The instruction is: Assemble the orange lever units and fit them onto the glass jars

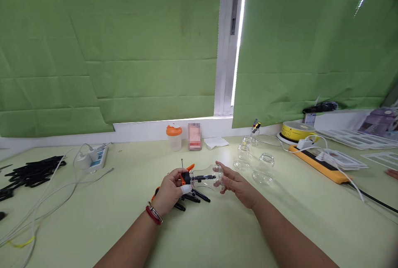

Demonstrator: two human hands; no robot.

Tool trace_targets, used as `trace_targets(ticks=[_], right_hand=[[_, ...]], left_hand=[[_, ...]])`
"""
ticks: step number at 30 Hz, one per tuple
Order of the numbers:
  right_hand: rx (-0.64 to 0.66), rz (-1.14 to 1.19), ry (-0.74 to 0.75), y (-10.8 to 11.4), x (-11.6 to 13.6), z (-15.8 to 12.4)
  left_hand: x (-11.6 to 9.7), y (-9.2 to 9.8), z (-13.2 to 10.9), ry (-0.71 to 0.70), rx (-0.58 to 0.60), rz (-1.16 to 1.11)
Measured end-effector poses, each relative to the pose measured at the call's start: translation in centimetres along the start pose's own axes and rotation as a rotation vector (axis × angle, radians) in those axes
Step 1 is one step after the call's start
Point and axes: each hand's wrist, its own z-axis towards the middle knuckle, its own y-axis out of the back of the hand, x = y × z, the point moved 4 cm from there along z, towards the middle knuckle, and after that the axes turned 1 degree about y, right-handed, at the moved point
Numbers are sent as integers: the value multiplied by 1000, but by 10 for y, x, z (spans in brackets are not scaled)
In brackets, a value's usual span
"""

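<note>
My left hand (172, 192), with white tape around its thumb, grips a black-and-orange cap (186, 177) with a thin metal rod sticking up from it. Attached to that cap, a black stem (205, 178) runs inside a clear glass bottle (203, 171) lying sideways above the table. My right hand (235, 183) holds the bottle's wide base with thumb and fingers. Beneath the left hand lie several more black stems (201, 196) with orange parts, partly hidden. To the right of my right hand stand clear glass bottles (263, 171).
An orange-lidded cup (174, 138), a small box (194, 137) and white paper (216, 142) line the back. Black strips (34, 171) and a power strip (98, 158) with cables lie left. An orange power strip (320, 164) and yellow round case (298, 131) are right. Another person's fingers (391, 173) show.
</note>
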Motion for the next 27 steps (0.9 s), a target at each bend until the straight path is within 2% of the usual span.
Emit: trace_targets(ticks=[27], right_hand=[[67, 6, 60, 5, -2, 0]], left_hand=[[-1, -2, -2, 12, 45, 56]])
